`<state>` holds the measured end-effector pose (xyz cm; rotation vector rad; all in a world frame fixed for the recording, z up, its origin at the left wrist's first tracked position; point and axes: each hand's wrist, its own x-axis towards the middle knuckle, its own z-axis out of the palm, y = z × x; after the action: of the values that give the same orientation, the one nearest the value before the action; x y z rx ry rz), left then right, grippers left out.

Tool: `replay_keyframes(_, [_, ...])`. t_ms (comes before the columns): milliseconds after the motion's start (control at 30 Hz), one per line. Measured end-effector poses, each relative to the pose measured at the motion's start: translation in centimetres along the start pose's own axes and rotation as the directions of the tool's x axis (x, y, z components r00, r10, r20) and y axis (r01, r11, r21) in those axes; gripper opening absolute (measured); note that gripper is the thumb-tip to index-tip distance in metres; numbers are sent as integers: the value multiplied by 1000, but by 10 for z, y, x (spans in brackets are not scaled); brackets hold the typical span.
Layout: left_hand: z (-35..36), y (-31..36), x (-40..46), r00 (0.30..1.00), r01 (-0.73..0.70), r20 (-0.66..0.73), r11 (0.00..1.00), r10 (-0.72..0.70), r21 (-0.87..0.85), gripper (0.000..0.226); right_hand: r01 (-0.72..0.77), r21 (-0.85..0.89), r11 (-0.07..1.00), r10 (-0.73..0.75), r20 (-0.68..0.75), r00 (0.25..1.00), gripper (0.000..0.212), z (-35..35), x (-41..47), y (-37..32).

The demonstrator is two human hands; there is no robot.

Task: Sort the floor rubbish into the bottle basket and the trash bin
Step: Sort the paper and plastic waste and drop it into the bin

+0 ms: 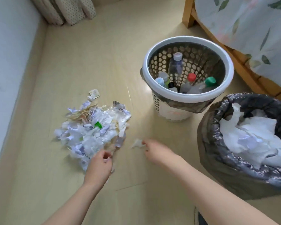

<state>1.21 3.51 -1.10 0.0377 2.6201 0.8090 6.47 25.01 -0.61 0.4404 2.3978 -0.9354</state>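
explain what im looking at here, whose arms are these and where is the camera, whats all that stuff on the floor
There is one picture, taken by a wide-angle camera worn on a person's head, looking down at their own bare arms. No machine is involved.

On the pale floor lies a pile of torn paper and plastic scraps. The left hand is at the pile's near edge, its fingers curled on some scraps. The right hand pinches a small white scrap lying apart from the pile.

Further back stands a white perforated basket holding plastic bottles with coloured caps. At the right is a trash bin lined with a dark bag, with white paper inside. A curtain and a wooden bed frame fill the top corners.
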Motion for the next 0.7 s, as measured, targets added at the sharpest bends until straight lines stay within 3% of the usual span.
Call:
replay_keyframes(233, [-18, -91, 21, 993, 117, -45, 961, -109, 249, 37, -90, -196, 977, 67, -121, 990, 39, 58, 63, -10])
replay_keyframes(400, [-1, -111, 29, 988, 145, -99, 906, -115, 398, 48, -58, -330, 942, 32, -82, 996, 26, 78, 77, -13])
replay_keyframes(467, [6, -112, 30, 987, 159, -107, 864, -122, 477, 44, -70, -266, 961, 49, -83, 995, 22, 82, 74, -11])
replay_keyframes(567, [9, -115, 31, 986, 167, -94, 829, -137, 534, 17, -79, -69, 994, 73, -88, 993, 14, 93, 69, -13])
replay_keyframes(700, [8, -122, 23, 984, 175, -103, 875, -144, 451, 9, -34, 132, 991, 43, -66, 997, 20, 105, 58, -26])
